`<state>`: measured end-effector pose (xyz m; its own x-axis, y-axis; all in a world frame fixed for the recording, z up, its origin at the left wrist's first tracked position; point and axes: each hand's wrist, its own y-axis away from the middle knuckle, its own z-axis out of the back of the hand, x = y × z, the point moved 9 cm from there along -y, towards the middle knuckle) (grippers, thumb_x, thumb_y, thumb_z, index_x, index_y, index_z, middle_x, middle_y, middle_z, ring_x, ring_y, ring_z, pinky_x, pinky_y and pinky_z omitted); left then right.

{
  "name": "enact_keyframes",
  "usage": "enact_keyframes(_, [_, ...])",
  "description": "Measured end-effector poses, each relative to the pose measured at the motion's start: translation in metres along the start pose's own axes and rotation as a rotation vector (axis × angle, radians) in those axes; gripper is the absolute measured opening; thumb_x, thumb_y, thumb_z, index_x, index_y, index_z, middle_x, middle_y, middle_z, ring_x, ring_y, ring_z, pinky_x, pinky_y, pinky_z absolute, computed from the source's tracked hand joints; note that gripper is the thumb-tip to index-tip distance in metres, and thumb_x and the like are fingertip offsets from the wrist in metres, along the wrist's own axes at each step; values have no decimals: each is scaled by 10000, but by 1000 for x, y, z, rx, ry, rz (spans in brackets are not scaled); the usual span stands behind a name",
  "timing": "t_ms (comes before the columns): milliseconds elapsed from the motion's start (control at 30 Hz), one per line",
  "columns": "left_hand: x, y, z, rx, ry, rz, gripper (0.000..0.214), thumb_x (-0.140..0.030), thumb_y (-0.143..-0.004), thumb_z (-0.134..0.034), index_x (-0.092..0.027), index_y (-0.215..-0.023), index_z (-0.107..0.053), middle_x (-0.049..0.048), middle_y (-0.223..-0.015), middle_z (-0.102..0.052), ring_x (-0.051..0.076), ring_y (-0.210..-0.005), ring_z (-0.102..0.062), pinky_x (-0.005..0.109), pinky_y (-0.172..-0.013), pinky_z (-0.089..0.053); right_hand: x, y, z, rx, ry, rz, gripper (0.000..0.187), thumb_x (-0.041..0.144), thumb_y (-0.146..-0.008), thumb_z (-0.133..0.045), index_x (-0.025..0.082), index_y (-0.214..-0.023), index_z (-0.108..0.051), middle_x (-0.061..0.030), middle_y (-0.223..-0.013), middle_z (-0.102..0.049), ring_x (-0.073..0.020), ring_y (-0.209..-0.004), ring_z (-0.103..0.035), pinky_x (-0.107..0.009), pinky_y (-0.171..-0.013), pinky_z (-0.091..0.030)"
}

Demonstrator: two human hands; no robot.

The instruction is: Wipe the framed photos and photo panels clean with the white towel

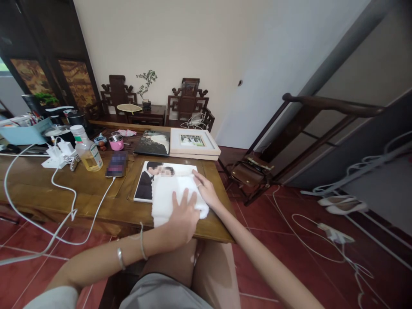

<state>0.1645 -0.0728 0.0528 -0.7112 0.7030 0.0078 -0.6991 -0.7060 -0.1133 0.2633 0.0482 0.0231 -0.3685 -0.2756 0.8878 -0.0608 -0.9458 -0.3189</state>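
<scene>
Head view: my left hand (pixel 184 214) is spread, likely pressing the white towel (pixel 162 205) onto the photo panel (pixel 143 185); whether my right hand (pixel 207 191) pinches, I can't tell.

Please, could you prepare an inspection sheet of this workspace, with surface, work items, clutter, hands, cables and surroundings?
Surface: brown wooden table, slightly shiny.
Job's things: white cloth, lying over part of a photo panel.
Clutter: bottle, pink cup, phone and blue box, all left of the panel; dark picture and framed picture behind it.
Hands: left hand spread on the cloth; right hand at the panel's right side, exact grip unclear.
Cables: white cable from the phone hangs over the front edge; others lie on the red floor.
Surroundings: wooden chair with brown bag; white shoes.
</scene>
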Motion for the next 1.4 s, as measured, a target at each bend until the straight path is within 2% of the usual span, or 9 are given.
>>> enact_keyframes(67, [7,15,6,-16,11,-12,286,-176,-876,-443,-176,-1080,-642,125,-1481,-329,386,-1386,-201,688,-1033,-207,6,0,-6,41,109,89,392,413,-856,-497,231,-1173,-641,-56,-1331,-563,-239,-1288,-459,-460,-1123,-290])
enact_keyframes(167, [46,11,11,29,37,69,298,-173,-914,-395,-173,-1120,-609,115,-1461,-369,342,-1376,-256,637,-1037,-263,10,1,-12,75,208,161,347,329,-857,-490,222,-1141,-660,-70,-1319,-573,-238,-1298,-447,-469,-1124,-293])
enact_keyframes(333, [113,-49,14,68,119,83,286,-199,-961,-354,-140,-1137,-571,134,-1398,-445,293,-1370,-269,588,-1057,-246,13,2,-17,113,309,187,394,345,-829,-551,183,-1179,-628,-119,-1355,-532,-261,-1317,-418,-473,-1112,-303])
enact_keyframes(500, [107,-114,13,11,241,-54,348,-310,-994,-327,-101,-1097,-586,143,-1204,-598,233,-1135,-533,359,-1015,-364,20,3,-19,135,351,238,381,363,-836,-549,186,-1165,-620,-120,-1308,-569,-263,-1286,-447,-459,-1087,-333])
enact_keyframes(600, [99,-129,4,70,241,-36,362,-326,-994,-322,-107,-1096,-590,142,-1163,-620,248,-1106,-552,372,-1003,-366,22,3,-19,144,352,258,336,347,-843,-537,210,-1136,-629,-100,-1252,-609,-255,-1241,-487,-455,-1067,-355])
enact_keyframes(733, [119,-108,3,76,183,47,349,-318,-989,-322,-125,-1120,-582,142,-1237,-578,279,-1191,-492,475,-1058,-279,15,2,-19,135,335,218,388,365,-839,-544,188,-1177,-616,-126,-1334,-547,-266,-1303,-430,-472,-1097,-314])
enact_keyframes(1000, [190,-9,13,16,93,219,366,-257,-984,-273,-154,-1180,-565,145,-1291,-533,295,-1365,-288,568,-1071,-216,13,1,-16,106,288,174,404,380,-814,-588,211,-1179,-628,-109,-1358,-531,-267,-1313,-426,-486,-1105,-312])
enact_keyframes(1200, [191,-1,3,-9,82,261,367,-266,-986,-280,-138,-1208,-542,148,-1424,-409,272,-1413,-180,602,-1081,-167,16,1,-13,93,284,153,369,348,-804,-605,198,-1137,-656,-113,-1339,-548,-263,-1306,-436,-478,-1106,-322])
enact_keyframes(1400, [177,7,8,-1,48,216,351,-245,-970,-300,-148,-1163,-577,126,-1480,-334,262,-1418,-168,585,-1100,-167,12,1,-13,79,265,145,357,339,-794,-619,215,-1126,-661,-99,-1318,-569,-261,-1310,-431,-491,-1112,-309])
